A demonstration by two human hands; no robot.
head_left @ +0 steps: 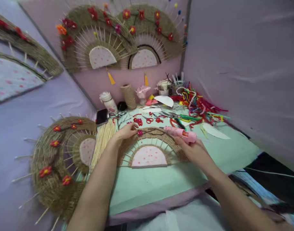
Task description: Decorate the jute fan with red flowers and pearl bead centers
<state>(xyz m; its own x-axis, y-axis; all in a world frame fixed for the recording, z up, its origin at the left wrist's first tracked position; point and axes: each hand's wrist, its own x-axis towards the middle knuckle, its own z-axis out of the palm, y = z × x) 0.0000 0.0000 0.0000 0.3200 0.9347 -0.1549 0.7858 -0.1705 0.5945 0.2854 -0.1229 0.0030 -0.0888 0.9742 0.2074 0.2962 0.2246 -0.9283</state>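
While the left hand sits over the twine fan's upper left, its fingers are bunched fairly narrow beside the magenta flower; can't tell if they're pinching anything. The fan lies on the mint-green cloth between both hands, dark twig along its arc. Looks like a flower-gluing step to me. Farther right there's a pink glue gun, nozzle pointing left, gripped by the right hand. Next move probably calls for a steady nozzle, a small dab and fingertips clear of the tip.
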